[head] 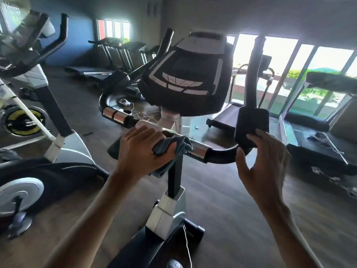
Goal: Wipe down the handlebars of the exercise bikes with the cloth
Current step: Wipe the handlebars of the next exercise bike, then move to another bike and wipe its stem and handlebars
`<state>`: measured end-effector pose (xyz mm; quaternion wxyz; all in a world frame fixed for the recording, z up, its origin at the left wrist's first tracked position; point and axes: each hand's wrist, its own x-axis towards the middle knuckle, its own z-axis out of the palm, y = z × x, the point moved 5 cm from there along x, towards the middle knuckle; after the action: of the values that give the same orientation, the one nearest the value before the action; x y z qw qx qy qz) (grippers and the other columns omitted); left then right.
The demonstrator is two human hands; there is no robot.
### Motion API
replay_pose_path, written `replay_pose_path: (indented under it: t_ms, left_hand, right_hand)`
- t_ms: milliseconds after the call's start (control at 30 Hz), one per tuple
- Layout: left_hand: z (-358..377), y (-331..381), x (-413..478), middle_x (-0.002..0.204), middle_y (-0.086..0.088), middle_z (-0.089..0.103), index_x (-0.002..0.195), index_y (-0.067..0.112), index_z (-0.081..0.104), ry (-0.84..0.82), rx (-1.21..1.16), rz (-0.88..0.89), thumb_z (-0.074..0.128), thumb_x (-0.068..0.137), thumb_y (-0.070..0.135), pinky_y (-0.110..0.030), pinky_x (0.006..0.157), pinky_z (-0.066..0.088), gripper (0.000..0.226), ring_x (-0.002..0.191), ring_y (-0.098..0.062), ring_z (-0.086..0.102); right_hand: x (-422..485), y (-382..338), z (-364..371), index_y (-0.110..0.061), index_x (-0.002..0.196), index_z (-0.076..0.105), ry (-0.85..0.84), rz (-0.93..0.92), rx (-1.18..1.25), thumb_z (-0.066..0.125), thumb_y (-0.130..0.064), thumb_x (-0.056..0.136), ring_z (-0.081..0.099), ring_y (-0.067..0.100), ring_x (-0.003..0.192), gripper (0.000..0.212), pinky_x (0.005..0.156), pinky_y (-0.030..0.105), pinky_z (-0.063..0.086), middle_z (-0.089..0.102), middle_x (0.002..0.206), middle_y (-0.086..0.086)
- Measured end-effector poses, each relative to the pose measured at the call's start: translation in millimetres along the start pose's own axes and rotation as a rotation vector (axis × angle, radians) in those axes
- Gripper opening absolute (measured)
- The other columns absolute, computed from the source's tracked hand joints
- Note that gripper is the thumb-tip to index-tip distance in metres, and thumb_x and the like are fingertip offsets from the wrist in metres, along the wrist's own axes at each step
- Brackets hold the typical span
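With curled fingers the left hand (143, 149) is bunching the grey, probably soft and light cloth (173, 147) on the stiff chrome handlebar (200, 151), the right hand (260, 165) nearby with fingers wide

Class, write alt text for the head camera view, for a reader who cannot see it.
A person's left hand grips a grey cloth on the chrome handlebar of an exercise bike, while the open right hand reaches to the bar's black right end. The bike's dark console sits above; more bikes and treadmills stand around.
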<state>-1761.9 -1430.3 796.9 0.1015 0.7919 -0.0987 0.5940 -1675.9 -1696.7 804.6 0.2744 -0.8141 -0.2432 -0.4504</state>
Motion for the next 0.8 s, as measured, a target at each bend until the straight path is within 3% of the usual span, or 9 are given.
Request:
replay_pose_path:
  t_ms: [67, 167, 267, 367, 433, 500, 567, 633, 800]
  left_hand:
    - [-7.6, 17.6, -37.6, 0.061, 0.000, 0.061, 0.067, 0.013, 0.062, -0.105, 0.000, -0.073, 0.054, 0.092, 0.049, -0.028, 0.062, 0.046, 0.045, 0.053, -0.018, 0.054]
    - [-7.2, 46.2, -113.2, 0.070, 0.002, 0.067, 0.077, 0.014, 0.069, -0.259, -0.094, -0.262, 0.063, 0.083, 0.043, -0.032, 0.062, 0.051, 0.031, 0.061, -0.020, 0.063]
    - [6.6, 76.4, -195.6, 0.080, 0.010, 0.071, 0.083, 0.021, 0.073, -0.445, -0.294, -0.480, 0.066, 0.083, 0.045, -0.032, 0.066, 0.053, 0.025, 0.068, -0.010, 0.066]
    - [22.6, 109.5, -267.9, 0.084, 0.017, 0.070, 0.093, 0.028, 0.069, -0.641, -0.519, -0.756, 0.069, 0.078, 0.053, -0.023, 0.072, 0.051, 0.029, 0.075, 0.003, 0.064]
    - [32.2, 131.6, -306.4, 0.091, 0.028, 0.068, 0.102, 0.033, 0.066, -0.766, -0.580, -0.838, 0.071, 0.073, 0.059, -0.021, 0.080, 0.049, 0.039, 0.081, 0.007, 0.063]
    - [41.2, 152.7, -329.7, 0.091, 0.027, 0.069, 0.099, 0.030, 0.069, -0.858, -0.623, -0.829, 0.069, 0.074, 0.069, -0.023, 0.089, 0.048, 0.046, 0.085, 0.007, 0.063]
    - [52.3, 169.6, -339.1, 0.091, 0.015, 0.071, 0.094, 0.024, 0.073, -0.911, -0.646, -0.809, 0.064, 0.076, 0.074, -0.008, 0.092, 0.041, 0.053, 0.087, 0.006, 0.062]
    - [67.9, 184.0, -338.8, 0.090, 0.011, 0.071, 0.094, 0.020, 0.073, -0.943, -0.653, -0.790, 0.062, 0.077, 0.074, -0.002, 0.087, 0.039, 0.058, 0.087, 0.009, 0.060]
    - [120.5, 209.1, -318.2, 0.092, 0.021, 0.071, 0.091, 0.039, 0.068, -0.920, -0.716, -0.928, 0.068, 0.069, 0.075, -0.016, 0.080, 0.051, 0.043, 0.087, 0.001, 0.066]
  right_hand:
    - [-51.9, 3.3, -3.1, -0.007, 0.116, 0.060, -0.057, 0.014, 0.010, 0.050, -0.037, 0.087, 0.047, 0.030, 0.119, 0.043, 0.097, 0.038, 0.032, 0.057, 0.128, 0.015]
    - [-134.3, 27.0, 8.6, -0.013, 0.113, 0.060, -0.304, 0.122, 0.008, 0.048, -0.043, 0.085, 0.050, 0.030, 0.112, 0.043, 0.087, 0.039, 0.039, 0.058, 0.124, 0.010]
    - [-220.8, 62.2, 22.8, -0.017, 0.106, 0.065, -0.642, 0.350, 0.034, 0.048, -0.051, 0.079, 0.061, 0.031, 0.102, 0.046, 0.084, 0.041, 0.048, 0.064, 0.110, 0.006]
    - [-298.3, 94.1, 19.2, -0.022, 0.103, 0.065, -0.964, 0.569, 0.080, 0.063, -0.045, 0.085, 0.066, 0.023, 0.093, 0.029, 0.085, 0.041, 0.051, 0.063, 0.102, -0.003]
    - [-335.6, 108.4, 8.0, -0.027, 0.101, 0.064, -1.101, 0.685, 0.130, 0.065, -0.043, 0.087, 0.064, 0.012, 0.086, 0.021, 0.085, 0.039, 0.051, 0.062, 0.096, -0.011]
    - [-359.8, 119.7, -4.0, -0.029, 0.099, 0.063, -1.173, 0.763, 0.138, 0.063, -0.047, 0.087, 0.063, 0.007, 0.082, 0.021, 0.082, 0.036, 0.052, 0.064, 0.095, -0.012]
    - [-372.8, 130.6, -15.3, -0.029, 0.100, 0.063, -1.176, 0.807, 0.108, 0.061, -0.047, 0.088, 0.064, 0.007, 0.082, 0.022, 0.082, 0.034, 0.052, 0.066, 0.098, -0.010]
    - [-374.5, 141.5, -25.5, -0.027, 0.105, 0.062, -1.154, 0.801, 0.043, 0.059, -0.047, 0.089, 0.064, 0.010, 0.087, 0.025, 0.084, 0.035, 0.050, 0.067, 0.101, -0.009]
    - [-352.8, 178.9, -38.5, -0.026, 0.112, 0.062, -1.065, 0.775, -0.054, 0.057, -0.046, 0.091, 0.064, 0.010, 0.099, 0.030, 0.089, 0.034, 0.047, 0.068, 0.107, -0.008]
